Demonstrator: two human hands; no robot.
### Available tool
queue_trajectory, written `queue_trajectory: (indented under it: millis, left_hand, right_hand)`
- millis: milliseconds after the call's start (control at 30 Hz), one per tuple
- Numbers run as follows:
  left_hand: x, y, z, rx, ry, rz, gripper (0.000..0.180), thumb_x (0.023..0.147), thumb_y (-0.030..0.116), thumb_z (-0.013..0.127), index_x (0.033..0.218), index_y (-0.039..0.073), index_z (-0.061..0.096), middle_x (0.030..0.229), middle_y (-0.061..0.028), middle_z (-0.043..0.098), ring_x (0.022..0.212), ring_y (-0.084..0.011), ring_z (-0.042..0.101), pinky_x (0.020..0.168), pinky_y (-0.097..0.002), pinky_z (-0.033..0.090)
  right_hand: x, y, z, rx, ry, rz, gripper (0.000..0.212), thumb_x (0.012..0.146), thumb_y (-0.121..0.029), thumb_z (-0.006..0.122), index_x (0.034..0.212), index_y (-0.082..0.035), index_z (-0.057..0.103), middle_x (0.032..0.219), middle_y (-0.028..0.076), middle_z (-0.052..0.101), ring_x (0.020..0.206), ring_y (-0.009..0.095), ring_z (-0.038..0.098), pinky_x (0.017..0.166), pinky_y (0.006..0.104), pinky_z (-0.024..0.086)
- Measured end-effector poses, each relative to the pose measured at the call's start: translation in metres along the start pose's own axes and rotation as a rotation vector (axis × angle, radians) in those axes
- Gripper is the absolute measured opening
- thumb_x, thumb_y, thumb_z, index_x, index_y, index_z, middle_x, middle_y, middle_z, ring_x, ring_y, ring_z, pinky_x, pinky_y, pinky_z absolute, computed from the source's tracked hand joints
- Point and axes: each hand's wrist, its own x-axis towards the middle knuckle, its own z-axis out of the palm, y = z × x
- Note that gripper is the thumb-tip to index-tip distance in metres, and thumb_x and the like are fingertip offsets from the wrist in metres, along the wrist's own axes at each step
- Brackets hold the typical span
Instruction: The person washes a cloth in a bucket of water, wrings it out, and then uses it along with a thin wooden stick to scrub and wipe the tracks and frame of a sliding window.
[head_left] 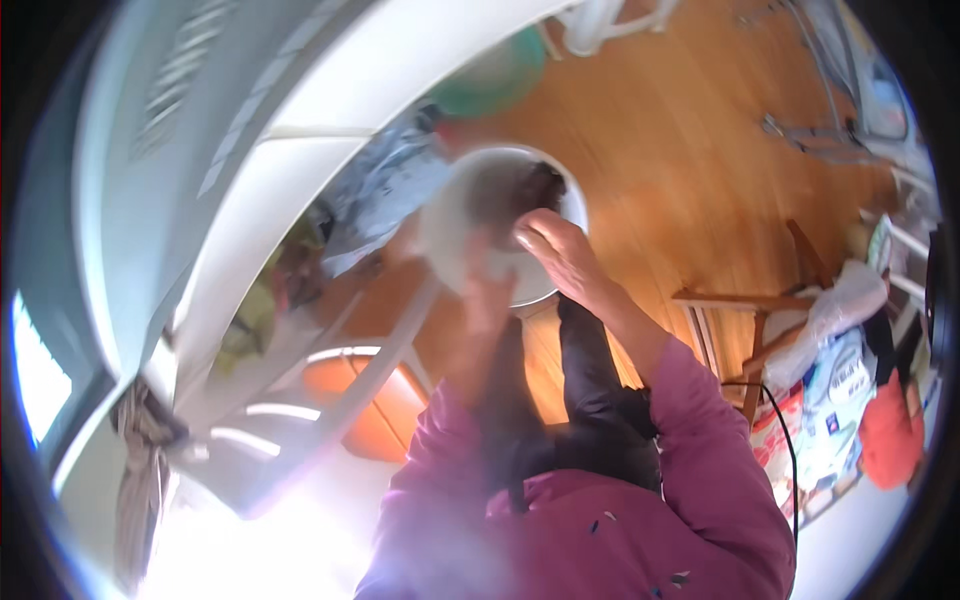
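Note:
Between my knees stands a round white tub [535,291], partly hazy in the picture. Dark brown stuff [540,186] lies inside it along the far right side; its kind is too blurred to make out. Over the tub's near right rim reaches my right hand [562,248], its fingers bent and pressed together close to the dark stuff. Whatever they may hold is hidden. My left hand [487,290] is over the near left part of the tub, smeared by motion, so its fingers do not show clearly.
A green translucent basin [495,75] sits beyond the tub, with grey-blue plastic bags [385,185] at its left. A wooden chair frame [755,300] and a pile of bags [835,385] stand at the right. A black cable [790,430] hangs near my right arm.

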Motion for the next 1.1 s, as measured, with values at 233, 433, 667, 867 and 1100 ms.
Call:
queue_trajectory:
  millis: [233, 433, 667, 867, 1100]
  left_hand:
    - [-0.089, 0.076, 0.05, 0.785, -0.231, 0.653, 0.043, 0.072, 0.0, 0.064, 0.114, 0.002, 0.053, 0.105, -0.0197, 0.057, 0.102, -0.0361, 0.055, 0.09, -0.0371, 0.044]
    - [-0.207, 0.128, 0.083, 0.603, -0.257, 0.997, 0.023, 0.071, 0.003, 0.057, 0.089, 0.005, 0.043, 0.086, -0.0121, 0.056, 0.081, -0.0329, 0.059, 0.07, -0.0379, 0.047]
    - [-0.346, 0.155, 0.058, 0.374, -0.308, 1.269, 0.022, 0.074, 0.008, 0.06, 0.086, 0.005, 0.041, 0.073, -0.011, 0.053, 0.065, -0.0324, 0.052, 0.057, -0.0373, 0.042]
    - [-0.489, 0.165, -0.064, 0.61, 0.086, 1.427, 0.027, 0.074, 0.011, 0.067, 0.089, 0.005, 0.045, 0.079, -0.0106, 0.055, 0.065, -0.0312, 0.054, 0.056, -0.0382, 0.043]
    - [-0.625, 0.132, -0.187, 0.743, 0.52, 1.503, 0.031, 0.073, 0.007, 0.069, 0.103, 0.005, 0.058, 0.087, -0.0097, 0.061, 0.071, -0.028, 0.061, 0.061, -0.0359, 0.05]
  right_hand:
    - [-0.047, -0.154, -0.026, -0.014, -0.169, -0.147, 0.008, 0.081, 0.003, 0.06, 0.088, -0.001, 0.061, 0.091, 0.008, 0.052, 0.084, 0.02, 0.053, 0.072, 0.0302, 0.044]
    - [-0.094, -0.287, -0.061, -0.133, -0.159, -0.54, 0.006, 0.085, 0.0, 0.052, 0.086, 0.0, 0.058, 0.088, 0.01, 0.055, 0.079, 0.021, 0.053, 0.073, 0.0311, 0.043]
    - [-0.174, -0.407, -0.023, 0.035, -0.626, -0.62, 0.031, 0.09, -0.03, 0.055, 0.078, -0.001, 0.057, 0.071, 0.01, 0.056, 0.064, 0.018, 0.053, 0.061, 0.0287, 0.042]
    - [-0.273, -0.479, 0.096, 0.08, -0.868, -0.784, 0.035, 0.09, -0.034, 0.056, 0.074, -0.002, 0.057, 0.066, 0.009, 0.056, 0.058, 0.018, 0.055, 0.052, 0.0277, 0.042]
    - [-0.375, -0.504, 0.235, 0.222, -1.251, -0.753, 0.037, 0.09, -0.034, 0.056, 0.074, -0.001, 0.058, 0.068, 0.01, 0.058, 0.06, 0.017, 0.056, 0.053, 0.0265, 0.043]
